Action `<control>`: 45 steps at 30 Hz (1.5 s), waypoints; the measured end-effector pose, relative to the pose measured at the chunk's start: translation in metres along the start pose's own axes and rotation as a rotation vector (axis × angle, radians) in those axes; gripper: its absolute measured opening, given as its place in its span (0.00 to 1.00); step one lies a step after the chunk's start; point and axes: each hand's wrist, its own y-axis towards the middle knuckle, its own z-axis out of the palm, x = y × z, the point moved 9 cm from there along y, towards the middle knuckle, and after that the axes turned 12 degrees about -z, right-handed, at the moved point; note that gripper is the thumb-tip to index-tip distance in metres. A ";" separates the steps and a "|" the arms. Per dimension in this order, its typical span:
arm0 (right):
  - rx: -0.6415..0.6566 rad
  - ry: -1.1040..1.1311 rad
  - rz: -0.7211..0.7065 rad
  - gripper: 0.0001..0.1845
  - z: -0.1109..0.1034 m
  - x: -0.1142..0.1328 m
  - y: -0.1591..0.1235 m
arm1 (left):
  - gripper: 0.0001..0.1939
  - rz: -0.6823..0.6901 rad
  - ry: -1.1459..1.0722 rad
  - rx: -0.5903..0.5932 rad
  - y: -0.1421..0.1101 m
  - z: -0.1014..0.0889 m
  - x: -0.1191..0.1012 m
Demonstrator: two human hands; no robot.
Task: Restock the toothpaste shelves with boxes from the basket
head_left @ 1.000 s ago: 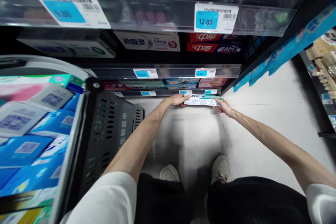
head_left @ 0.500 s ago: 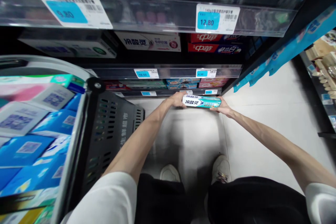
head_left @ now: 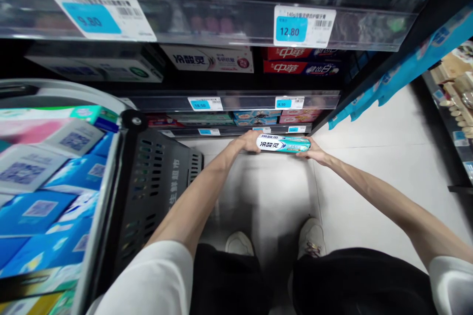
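Observation:
A white and teal toothpaste box (head_left: 284, 143) is held level between both my hands, low down in front of the bottom shelf (head_left: 236, 130). My left hand (head_left: 247, 142) grips its left end with curled fingers. My right hand (head_left: 313, 149) closes on its right end. The box's printed long face is turned up toward me. Both arms reach far forward and down over the pale floor (head_left: 354, 192).
A dark shopping basket (head_left: 148, 192) stands at my left, with stacked blue and pink boxes (head_left: 44, 182) close to the camera. Shelves of toothpaste boxes (head_left: 210, 59) with price tags (head_left: 305, 27) rise ahead. Another shelf unit (head_left: 458, 103) lines the right. My shoes (head_left: 310, 236) are below.
The box has rolled so that its printed face now points up, and it has come a little toward me from the shelf edge. Both hands stay on its ends.

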 end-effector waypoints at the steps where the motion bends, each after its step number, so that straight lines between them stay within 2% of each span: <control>1: 0.019 0.024 0.018 0.47 0.002 -0.001 0.000 | 0.33 -0.006 0.006 -0.003 0.001 0.000 0.002; 4: 0.083 0.106 0.084 0.30 0.008 -0.003 0.000 | 0.34 -0.018 0.023 -0.011 0.004 0.000 0.006; 8: 0.126 0.185 0.090 0.25 0.012 -0.001 -0.001 | 0.34 0.003 0.037 -0.036 0.005 -0.002 0.006; 12: 0.129 0.196 0.006 0.33 0.012 0.005 -0.002 | 0.33 0.045 0.046 -0.109 0.005 -0.008 0.001; 16: 0.062 0.136 -0.094 0.40 0.007 0.005 0.000 | 0.35 0.065 0.026 -0.127 0.006 -0.011 -0.003; 19: 0.006 0.084 -0.129 0.38 0.003 0.003 0.003 | 0.34 0.072 0.012 -0.079 0.005 -0.006 -0.006; 23: -0.044 0.032 -0.142 0.39 0.000 0.004 0.003 | 0.26 0.052 0.017 -0.020 0.004 0.001 -0.007; 26: -0.070 0.019 -0.155 0.41 0.000 0.009 0.000 | 0.23 0.032 0.010 0.012 0.004 0.004 -0.007; 29: -0.105 0.018 -0.186 0.41 0.001 0.017 -0.002 | 0.24 0.008 0.001 0.055 0.003 0.007 -0.007; 33: -0.139 0.000 -0.228 0.41 0.002 0.027 -0.001 | 0.31 -0.037 -0.015 0.125 -0.001 0.012 -0.008; 38: -0.014 -0.140 -0.229 0.38 0.003 0.036 0.001 | 0.33 -0.051 -0.033 0.276 -0.007 0.018 -0.008; 45: 0.389 -0.532 -0.211 0.31 0.005 0.058 0.002 | 0.32 -0.040 -0.133 0.369 -0.016 0.015 -0.022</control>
